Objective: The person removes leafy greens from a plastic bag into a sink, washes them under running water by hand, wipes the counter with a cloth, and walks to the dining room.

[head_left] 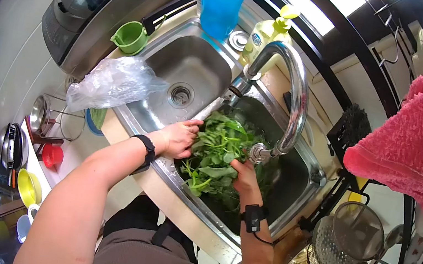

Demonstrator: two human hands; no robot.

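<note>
A big bunch of leafy greens [217, 150] was in the right basin [289, 201] of a shiny metal sink, close to the middle wall. The person's right grip [245, 177] was closed on the bunch, with the thumb on top and the other fingers hidden under the leaves. The left grip [178, 137] touched the other side of the bunch with bent fingers, but I could not tell if it was closed on any leaves. Each wrist had a black band on it.

A metal tap [301, 91] curved over the right basin, and its end was just beside the right grip. The left basin [176, 59] had a round drain [180, 94] in it. A crinkly clear bag [116, 82] lay by its side on the surface [158, 183], near a green cup [130, 37]. A blue bottle [222, 2] and a soap bottle [267, 32] stood behind the sink. A pink towel [417, 138] hung at the right.
</note>
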